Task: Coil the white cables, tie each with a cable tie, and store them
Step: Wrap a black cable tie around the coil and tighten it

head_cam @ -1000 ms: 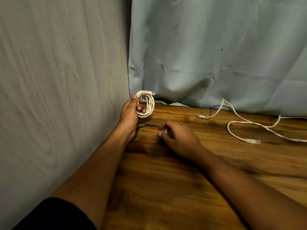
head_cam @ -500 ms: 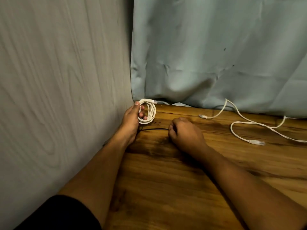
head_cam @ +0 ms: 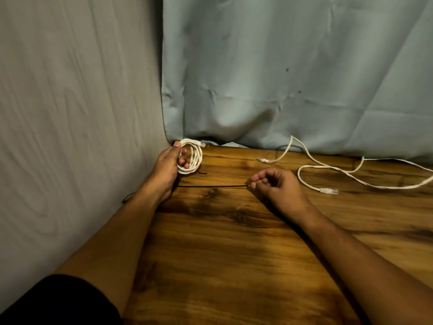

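Head view: the left hand (head_cam: 167, 166) holds the coil (head_cam: 195, 158) at the back corner of the bench (head_cam: 234, 266), where the wall (head_cam: 70, 113) meets the curtain (head_cam: 281, 78). Its fingers go through the hole in the coil and its thumb sits on top. The coil stands up on its edge. I cannot tell if it touches the bench.

The right hand (head_cam: 278, 187) pinches one end of the tie (head_cam: 210, 186) between thumb and finger. The tie is a thin black strip. It lies flat on the bench and runs left to right, from the right hand toward the left wrist.

The coil is to the left of the right hand and a bit farther back, just behind the far end of the tie. The left hand is the one at the coil; the right hand is the one at the tie. I think the right hand must next bring the tie left and back, then wrap it around the loops.

A loose cable (head_cam: 328, 174) lies on the bench at the right, not coiled yet, well apart from the coil. I see no place to store things.
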### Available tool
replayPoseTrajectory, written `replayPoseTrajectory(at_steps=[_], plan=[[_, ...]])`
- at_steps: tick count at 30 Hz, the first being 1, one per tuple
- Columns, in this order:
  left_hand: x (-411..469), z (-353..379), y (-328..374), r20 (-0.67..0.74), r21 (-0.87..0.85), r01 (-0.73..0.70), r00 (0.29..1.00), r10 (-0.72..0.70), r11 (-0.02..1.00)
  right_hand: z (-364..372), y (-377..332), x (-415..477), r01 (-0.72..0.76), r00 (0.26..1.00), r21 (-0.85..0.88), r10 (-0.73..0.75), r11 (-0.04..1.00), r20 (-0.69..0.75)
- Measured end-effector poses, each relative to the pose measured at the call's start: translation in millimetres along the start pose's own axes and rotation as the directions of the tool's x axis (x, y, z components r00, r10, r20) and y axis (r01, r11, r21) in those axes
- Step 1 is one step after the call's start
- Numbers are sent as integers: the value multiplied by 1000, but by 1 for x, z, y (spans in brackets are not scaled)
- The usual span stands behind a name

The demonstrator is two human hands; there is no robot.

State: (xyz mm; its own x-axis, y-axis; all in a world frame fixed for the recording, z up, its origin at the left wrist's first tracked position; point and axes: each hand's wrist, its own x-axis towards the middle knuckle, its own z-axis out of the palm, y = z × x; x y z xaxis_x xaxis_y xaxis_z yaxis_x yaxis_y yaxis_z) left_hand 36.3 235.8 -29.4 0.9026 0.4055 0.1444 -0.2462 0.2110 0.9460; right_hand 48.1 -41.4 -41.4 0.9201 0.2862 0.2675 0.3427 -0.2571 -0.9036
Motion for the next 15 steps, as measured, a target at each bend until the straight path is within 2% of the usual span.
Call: replayPoseTrajectory(at_steps=[2, 6, 8, 11, 15], plan=[[-1, 1, 0, 1, 22, 3, 1000, -3, 1000, -6, 5, 1, 45, 999, -195, -48, 980, -10], [-3, 2, 1, 12, 21, 5, 1000, -5, 1000, -26, 6, 2, 60, 991, -416, -103, 907, -82], [-4, 3, 1, 12, 25, 3, 1000, -3, 1000, -32, 7, 1, 120, 987, -553, -159, 825, -22], [-6, 4, 1, 23, 45, -7, 1000, 5, 999, -29, 7, -3, 172, 982, -623, -186, 763, 44], [-8, 8, 5, 29, 44, -31, 999, 30, 999, -20, 2, -4, 176, 973, -727, -229, 664, 27]])
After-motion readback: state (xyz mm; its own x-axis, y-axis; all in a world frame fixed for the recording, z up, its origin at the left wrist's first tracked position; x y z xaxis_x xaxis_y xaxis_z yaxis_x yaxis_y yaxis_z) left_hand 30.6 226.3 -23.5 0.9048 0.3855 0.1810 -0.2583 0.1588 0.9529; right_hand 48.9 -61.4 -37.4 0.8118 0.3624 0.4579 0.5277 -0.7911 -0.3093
